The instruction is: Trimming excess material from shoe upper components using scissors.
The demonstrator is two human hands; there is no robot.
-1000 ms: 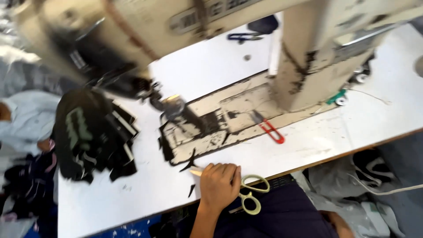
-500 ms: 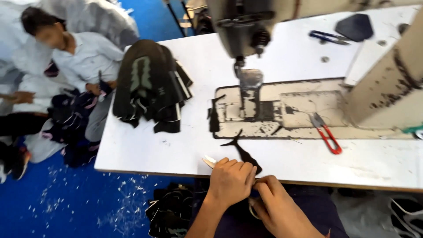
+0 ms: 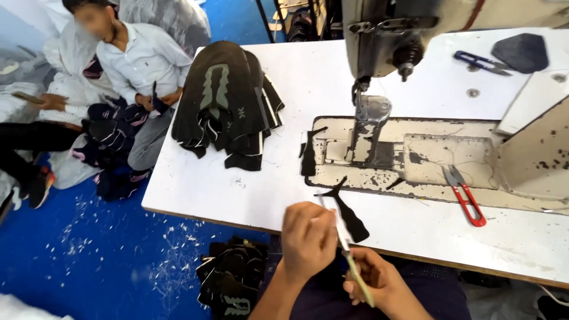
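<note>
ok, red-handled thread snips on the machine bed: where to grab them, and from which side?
Take the red-handled snips by the red loop handle, coming from the near table edge. They lie flat, blades pointing up-left toward the needle area, handle end nearest the person and free of clutter. The machine arm crowds the far right side, so a front approach looks clearest.

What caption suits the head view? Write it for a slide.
Left hand and right hand trim a black fabric piece with scissors at a sewing machine.

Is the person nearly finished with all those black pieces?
Hard to say. A stack of black pieces sits on the white table. The left hand holds one small black piece; the right hand holds scissors. More pieces lie on the floor.
</note>
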